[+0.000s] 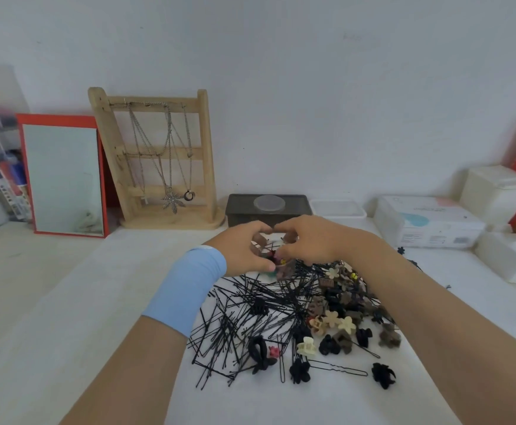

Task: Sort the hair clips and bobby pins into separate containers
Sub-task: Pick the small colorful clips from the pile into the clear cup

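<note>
- Where the heap ended at its 12 o'clock edge, the two hands met, fingertips almost touching.
- The left hand [244,250], with a pale blue sleeve [186,289] on its wrist, curved fingers and thumb in a narrow C round a bunch of small coloured clips [276,259].
- The right hand [307,240] curled its fingers down onto the same bunch. The blur hid whether it gripped any of them.
- The bobby pins [250,317] lay in a black tangle on the white surface [66,302], filling the heap's 9 o'clock half.
- The hair clips [342,320], black, brown and cream, were crowded on the 3 o'clock half, partly overlapping the pins.
- A few loose black clips and a long wavy pin [339,370] lay at the heap's 6 o'clock edge.
- A dark box [238,210] with a round clear lid stood just beyond the hands at 12 o'clock.
- A shallow clear container [338,208] stood just beside the box, at its 3 o'clock.
- A white tissue pack [425,222] lay at 2 o'clock from the heap.
- A wooden stand [203,154] hung with necklaces and a red-framed mirror [63,176] leaned against the wall at 10 o'clock.
</note>
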The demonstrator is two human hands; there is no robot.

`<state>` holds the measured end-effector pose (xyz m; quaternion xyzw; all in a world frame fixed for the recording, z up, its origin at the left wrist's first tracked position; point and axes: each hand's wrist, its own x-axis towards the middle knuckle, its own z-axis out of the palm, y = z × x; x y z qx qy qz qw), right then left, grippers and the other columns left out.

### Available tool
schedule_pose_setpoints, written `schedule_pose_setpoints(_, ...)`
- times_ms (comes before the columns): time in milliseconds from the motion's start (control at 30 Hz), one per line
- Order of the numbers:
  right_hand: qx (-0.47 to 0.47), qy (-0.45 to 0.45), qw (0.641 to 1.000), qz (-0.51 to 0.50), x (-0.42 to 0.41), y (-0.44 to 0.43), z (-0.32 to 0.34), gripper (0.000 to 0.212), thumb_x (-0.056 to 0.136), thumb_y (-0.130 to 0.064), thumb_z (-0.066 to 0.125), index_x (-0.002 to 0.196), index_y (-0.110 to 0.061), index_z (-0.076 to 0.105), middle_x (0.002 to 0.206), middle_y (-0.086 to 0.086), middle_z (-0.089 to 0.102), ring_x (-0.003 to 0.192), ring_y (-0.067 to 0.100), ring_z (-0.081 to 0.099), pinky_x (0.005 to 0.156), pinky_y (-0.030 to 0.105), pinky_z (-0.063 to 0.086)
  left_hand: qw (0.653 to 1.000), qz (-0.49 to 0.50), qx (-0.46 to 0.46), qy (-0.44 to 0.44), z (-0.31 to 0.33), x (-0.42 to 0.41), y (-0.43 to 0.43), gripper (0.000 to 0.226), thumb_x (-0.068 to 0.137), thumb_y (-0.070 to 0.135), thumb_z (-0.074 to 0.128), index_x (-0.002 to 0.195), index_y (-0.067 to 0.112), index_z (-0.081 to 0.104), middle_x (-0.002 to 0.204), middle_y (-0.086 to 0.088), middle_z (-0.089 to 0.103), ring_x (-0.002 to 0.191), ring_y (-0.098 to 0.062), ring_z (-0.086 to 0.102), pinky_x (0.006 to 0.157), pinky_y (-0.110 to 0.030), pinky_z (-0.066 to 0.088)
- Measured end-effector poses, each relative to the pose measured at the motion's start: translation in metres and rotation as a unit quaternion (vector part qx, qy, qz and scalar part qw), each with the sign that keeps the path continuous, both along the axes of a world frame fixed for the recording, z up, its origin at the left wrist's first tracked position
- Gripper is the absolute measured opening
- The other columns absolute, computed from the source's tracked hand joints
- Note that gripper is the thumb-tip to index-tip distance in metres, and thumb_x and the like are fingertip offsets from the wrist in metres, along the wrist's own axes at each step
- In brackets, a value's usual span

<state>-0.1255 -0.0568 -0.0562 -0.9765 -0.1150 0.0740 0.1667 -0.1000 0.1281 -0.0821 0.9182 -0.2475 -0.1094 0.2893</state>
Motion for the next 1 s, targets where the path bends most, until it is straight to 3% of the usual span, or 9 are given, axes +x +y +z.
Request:
schedule_pose_setpoints(67, 0.014, -0.051, 0.999, -0.004, -0.010, -0.004, 0.001, 0.057, 0.089, -0.040, 0.066, 0.141, -0.025, 0.051, 0.125, -0.006, 0.064, 0.110, 0.013, 0.061, 0.093, 0.025, 0.043, 0.998, 0.009, 0.023, -0.060, 0.003, -0.010, -0.003, 0.070, 0.078, 0.038, 0.079, 0.139, 0.031, 0.044, 0.137, 0.004, 0.045, 0.124, -0.015, 0.048, 0.105, -0.038, 0.041)
schedule_pose_setpoints(100, 0.041, -0.076, 0.996, -0.005, -0.016, -0.006, 0.003, 0.047, 0.087, -0.038, 0.068, 0.131, -0.027, 0.059, 0.118, -0.008, 0.066, 0.110, 0.012, 0.061, 0.090, 0.023, 0.043, 0.996, 0.010, 0.021, -0.087, 0.007, -0.016, -0.002, 0.062, 0.079, 0.038, 0.077, 0.133, 0.031, 0.048, 0.134, 0.004, 0.044, 0.123, -0.016, 0.046, 0.105, -0.039, 0.040)
schedule_pose_setpoints(233, 0.066, -0.020, 0.996, 0.063, -0.052, -0.003, 0.018, 0.009, 0.080, -0.031, 0.078, 0.088, -0.029, 0.075, 0.088, -0.015, 0.071, 0.083, 0.000, 0.064, 0.073, 0.018, 0.045, 0.998, -0.038, 0.038, -0.040, 0.027, -0.054, 0.003, 0.023, 0.080, 0.036, 0.077, 0.096, 0.028, 0.063, 0.097, 0.013, 0.060, 0.086, -0.008, 0.058, 0.076, -0.024, 0.045)
schedule_pose_setpoints(333, 0.024, 0.067, 0.991, 0.116, -0.077, 0.002, 0.021, 0.011, 0.079, -0.032, 0.079, 0.090, -0.031, 0.077, 0.086, -0.019, 0.072, 0.078, -0.006, 0.064, 0.073, 0.015, 0.043, 0.990, -0.063, 0.129, 0.001, 0.029, -0.081, 0.002, 0.017, 0.077, 0.041, 0.079, 0.087, 0.030, 0.070, 0.085, 0.018, 0.064, 0.080, -0.001, 0.059, 0.078, -0.024, 0.049)
schedule_pose_setpoints(467, -0.011, 0.130, 0.985, 0.116, -0.094, 0.006, 0.016, 0.021, 0.076, -0.033, 0.083, 0.097, -0.030, 0.078, 0.085, -0.020, 0.073, 0.068, -0.010, 0.063, 0.070, 0.012, 0.045, 0.974, -0.044, 0.222, 0.013, 0.023, -0.102, -0.004, 0.021, 0.072, 0.048, 0.080, 0.087, 0.033, 0.075, 0.087, 0.020, 0.069, 0.084, -0.003, 0.063, 0.084, -0.027, 0.053)
schedule_pose_setpoints(633, -0.022, 0.105, 0.989, 0.099, -0.102, 0.005, 0.008, 0.012, 0.078, -0.028, 0.081, 0.090, -0.026, 0.078, 0.074, -0.022, 0.069, 0.061, -0.012, 0.060, 0.064, 0.010, 0.044, 0.950, -0.038, 0.306, -0.048, 0.019, -0.117, -0.019, 0.024, 0.077, 0.048, 0.075, 0.096, 0.033, 0.077, 0.098, 0.017, 0.072, 0.090, -0.011, 0.065, 0.074, -0.027, 0.053)
schedule_pose_setpoints(733, -0.010, 0.054, 0.995, 0.079, -0.103, -0.003, 0.010, 0.005, 0.085, -0.028, 0.075, 0.089, -0.028, 0.077, 0.074, -0.024, 0.065, 0.069, -0.008, 0.060, 0.067, 0.012, 0.043, 0.937, -0.035, 0.339, -0.075, 0.019, -0.121, -0.026, 0.025, 0.079, 0.046, 0.072, 0.097, 0.030, 0.076, 0.098, 0.011, 0.072, 0.089, -0.015, 0.066, 0.075, -0.028, 0.055)
schedule_pose_setpoints(833, 0.017, 0.003, 0.999, 0.041, -0.102, -0.023, 0.017, 0.003, 0.086, -0.027, 0.073, 0.088, -0.029, 0.074, 0.079, -0.021, 0.066, 0.076, -0.004, 0.060, 0.069, 0.016, 0.042, 0.941, -0.050, 0.324, -0.080, 0.025, -0.121, -0.024, 0.019, 0.083, 0.043, 0.069, 0.096, 0.031, 0.077, 0.096, 0.015, 0.072, 0.089, -0.014, 0.066, 0.079, -0.031, 0.056)
schedule_pose_setpoints(1000, 0.018, -0.013, 0.999, -0.031, -0.103, -0.071, 0.029, 0.007, 0.088, -0.020, 0.072, 0.091, -0.026, 0.075, 0.079, -0.019, 0.066, 0.075, -0.003, 0.061, 0.068, 0.016, 0.044, 0.981, -0.014, 0.145, -0.125, 0.049, -0.106, -0.030, 0.007, 0.090, 0.036, 0.065, 0.092, 0.033, 0.071, 0.094, 0.019, 0.066, 0.089, -0.006, 0.062, 0.081, -0.025, 0.047)
